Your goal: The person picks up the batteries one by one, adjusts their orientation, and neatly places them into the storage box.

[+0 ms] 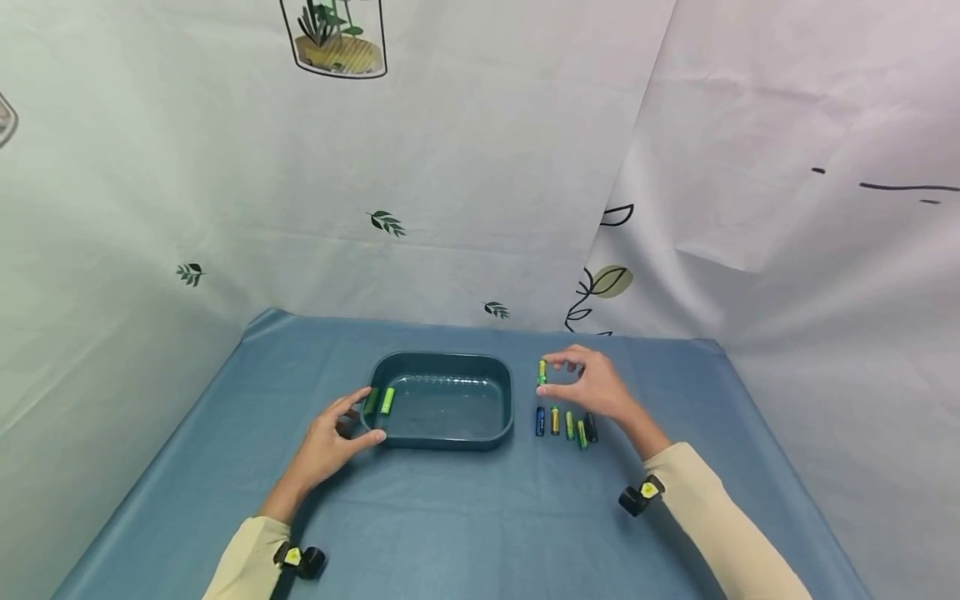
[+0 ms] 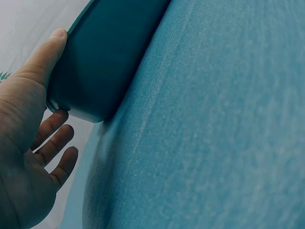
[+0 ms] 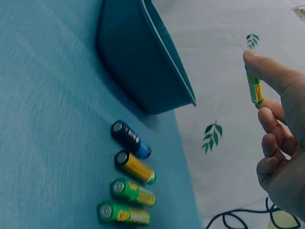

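Note:
A dark teal dish point(image 1: 450, 442) stands on the table. My left hand point(image 1: 333, 442) holds its left end, thumb on the near rim and fingertips at the side. A green battery point(image 1: 387, 401) leans inside at that end; a darker green patch beside it may be its reflection. To the right of the dish, my right hand point(image 1: 592, 386) pinches a green-and-yellow battery point(image 3: 254, 87) upright between thumb and fingertip, raised off the cloth. Below that hand lie several batteries in a row: a blue one point(image 3: 131, 139), a yellow one point(image 3: 136, 167), green ones point(image 3: 132, 192) and a dark one point(image 1: 591, 427).
A blue cloth point(image 1: 450, 525) covers the table. White patterned sheets point(image 1: 465, 150) hang behind it and at both sides. Each forearm carries a black wrist camera point(image 1: 634, 500).

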Available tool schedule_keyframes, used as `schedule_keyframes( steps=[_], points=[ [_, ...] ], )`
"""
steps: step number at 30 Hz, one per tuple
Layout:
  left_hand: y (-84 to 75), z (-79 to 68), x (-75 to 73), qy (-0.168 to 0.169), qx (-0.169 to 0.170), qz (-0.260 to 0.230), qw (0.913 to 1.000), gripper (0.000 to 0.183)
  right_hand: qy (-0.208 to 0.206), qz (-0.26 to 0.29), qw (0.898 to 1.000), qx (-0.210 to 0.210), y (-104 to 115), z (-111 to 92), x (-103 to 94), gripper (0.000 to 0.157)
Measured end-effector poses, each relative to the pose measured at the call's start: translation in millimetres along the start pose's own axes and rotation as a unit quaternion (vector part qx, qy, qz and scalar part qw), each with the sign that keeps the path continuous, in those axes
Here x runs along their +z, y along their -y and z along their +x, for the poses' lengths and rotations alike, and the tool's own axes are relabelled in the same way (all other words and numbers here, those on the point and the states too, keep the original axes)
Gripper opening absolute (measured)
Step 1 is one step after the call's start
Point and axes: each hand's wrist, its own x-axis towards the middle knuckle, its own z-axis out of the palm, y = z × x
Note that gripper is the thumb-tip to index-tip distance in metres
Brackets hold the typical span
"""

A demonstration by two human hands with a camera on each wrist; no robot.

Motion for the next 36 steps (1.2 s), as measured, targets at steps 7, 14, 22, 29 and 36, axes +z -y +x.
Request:
schedule_keyframes(
  steps=[7, 14, 22, 29, 36],
  points=[
    [-0.4, -1.1, -0.4, 0.001, 0.005, -0.002, 1.0, 0.082, 0.009, 0.01, 1.0, -0.01, 16.1, 10.9, 8.9, 0.056],
    [0.9, -2.9, -0.3, 0.001, -0.001, 0.004, 1.0, 0.083, 0.024, 0.024, 0.999, -0.006, 29.7, 24.4, 25.4, 0.056],
    [-1.0, -0.7, -1.4, 0.003, -0.003, 0.001, 1.0, 0.083, 0.026, 0.045, 0.999, 0.001, 35.3, 37.7, 35.7, 0.055],
    [-0.4, 0.9, -1.3, 0.005, -0.004, 0.002, 1.0, 0.082, 0.043, 0.059, 0.997, -0.007, 35.5, 48.8, 46.3, 0.057],
    [0.2, 0.7, -0.9, 0.005, -0.009, 0.007, 0.9999, 0.083, 0.049, 0.067, 0.996, -0.012, 41.1, 58.4, 58.6, 0.055]
  ],
)
